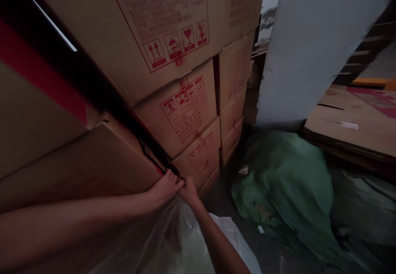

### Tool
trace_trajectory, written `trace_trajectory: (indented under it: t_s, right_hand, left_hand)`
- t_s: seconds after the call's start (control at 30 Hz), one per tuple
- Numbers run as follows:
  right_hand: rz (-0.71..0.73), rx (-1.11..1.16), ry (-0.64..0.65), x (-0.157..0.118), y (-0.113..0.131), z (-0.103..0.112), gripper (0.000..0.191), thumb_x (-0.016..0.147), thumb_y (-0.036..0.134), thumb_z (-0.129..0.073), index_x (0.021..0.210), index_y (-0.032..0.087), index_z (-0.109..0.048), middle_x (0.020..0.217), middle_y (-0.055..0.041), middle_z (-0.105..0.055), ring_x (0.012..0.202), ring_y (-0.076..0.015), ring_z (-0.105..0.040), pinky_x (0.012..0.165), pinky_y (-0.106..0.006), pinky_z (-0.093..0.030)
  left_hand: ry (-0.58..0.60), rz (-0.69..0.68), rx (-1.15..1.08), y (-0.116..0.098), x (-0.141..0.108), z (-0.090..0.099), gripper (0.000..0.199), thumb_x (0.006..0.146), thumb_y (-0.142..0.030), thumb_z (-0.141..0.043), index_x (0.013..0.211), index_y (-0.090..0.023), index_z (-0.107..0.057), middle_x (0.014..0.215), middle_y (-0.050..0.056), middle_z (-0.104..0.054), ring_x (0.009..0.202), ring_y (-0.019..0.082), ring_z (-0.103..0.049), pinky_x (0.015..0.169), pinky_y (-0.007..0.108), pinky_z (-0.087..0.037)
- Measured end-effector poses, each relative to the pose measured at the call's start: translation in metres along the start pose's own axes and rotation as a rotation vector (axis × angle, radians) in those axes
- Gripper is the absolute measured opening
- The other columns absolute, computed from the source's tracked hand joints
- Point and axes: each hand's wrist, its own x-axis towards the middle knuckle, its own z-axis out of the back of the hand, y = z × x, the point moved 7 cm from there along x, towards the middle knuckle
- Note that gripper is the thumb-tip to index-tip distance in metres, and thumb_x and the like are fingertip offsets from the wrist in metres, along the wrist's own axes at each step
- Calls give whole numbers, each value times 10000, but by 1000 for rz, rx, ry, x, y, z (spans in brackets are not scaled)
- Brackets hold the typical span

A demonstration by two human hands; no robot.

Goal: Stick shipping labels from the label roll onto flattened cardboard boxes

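Note:
My left hand [167, 186] is closed, its fingers curled at the narrow gap between two stacks of boxes. Right beside it, my right hand [188, 189] is closed too, the two nearly touching. A clear plastic bag [173, 237] hangs gathered from both hands and spreads out below them. The fingertips are partly hidden, and the bag's contents are too dim to make out. Just to the left of my hands is the corner of a brown carton [117, 162]. Behind them stands a printed carton [199, 154] in the taller stack.
Tall stacked cartons [182, 113] with red handling symbols fill the middle. A bulging green sack [284, 183] lies on the floor at the right, with a darker sack [365, 208] beside it. Flattened cardboard [355, 119] is piled behind, near a pale pillar [306, 47].

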Motion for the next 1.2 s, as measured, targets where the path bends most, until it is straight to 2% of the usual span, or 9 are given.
trace_trajectory:
  t_s: [0.07,0.13,0.23,0.43,0.53,0.63,0.8,1.0,1.2]
  right_hand:
    - [-5,30,38,9,1,-1,85,661,203,-544,628,169,-615,566,14,-582,578,-125,-501,534,-212,-327]
    - [-9,71,80,19,2,-2,73,645,235,-598,634,173,-635,547,26,-569,565,-118,-490,526,-206,-339]
    - [-11,135,128,28,3,0,112,643,277,-618,607,173,-635,530,34,-547,560,-111,-487,528,-204,-358]
    - [-29,238,95,25,5,4,158,656,314,-606,612,162,-603,536,32,-528,518,-88,-441,506,-203,-335]
    - [-35,269,54,25,6,2,160,648,314,-604,592,167,-576,520,35,-507,513,-87,-422,499,-204,-325]
    - [-40,277,8,33,5,-1,140,642,296,-583,589,168,-566,520,40,-490,519,-86,-409,502,-204,-315]
    - [-49,266,-31,56,0,-12,80,618,244,-523,580,175,-539,535,45,-493,550,-90,-416,518,-200,-316]
    - [-50,237,1,77,-3,-28,42,584,220,-500,584,182,-517,544,43,-501,554,-95,-430,525,-206,-317]
    - [-83,187,-34,63,-11,-23,104,661,285,-516,648,184,-502,577,43,-486,563,-95,-423,531,-209,-329]
  left_hand:
    - [8,35,-14,23,4,15,233,819,-133,-575,1049,-142,-613,769,74,-702,692,202,-609,725,353,-355]
    - [21,29,-33,38,4,24,204,846,-179,-557,1034,-127,-615,811,102,-703,746,226,-618,702,353,-341]
    - [80,-80,-94,32,-4,22,159,843,-210,-574,938,-121,-664,852,119,-712,761,244,-629,644,348,-327]
    - [107,-130,-29,12,-19,17,266,796,-190,-645,1045,-105,-680,893,124,-716,848,253,-613,701,362,-330]
    - [120,-161,-63,19,-20,23,169,785,-174,-661,943,-131,-704,816,71,-709,775,214,-603,658,337,-311]
    - [61,-205,-45,28,-20,30,106,751,-177,-701,848,-134,-716,798,59,-696,777,201,-582,660,329,-306]
    - [-97,-301,-33,37,-24,36,99,736,-251,-725,673,-177,-715,912,71,-678,942,207,-522,835,340,-305]
    - [-112,-293,-81,54,-26,32,107,729,-245,-721,643,-181,-715,904,73,-680,942,221,-520,906,381,-280]
    - [-80,-207,-61,55,-23,31,61,751,-210,-697,748,-159,-728,813,69,-675,852,216,-530,811,366,-308]
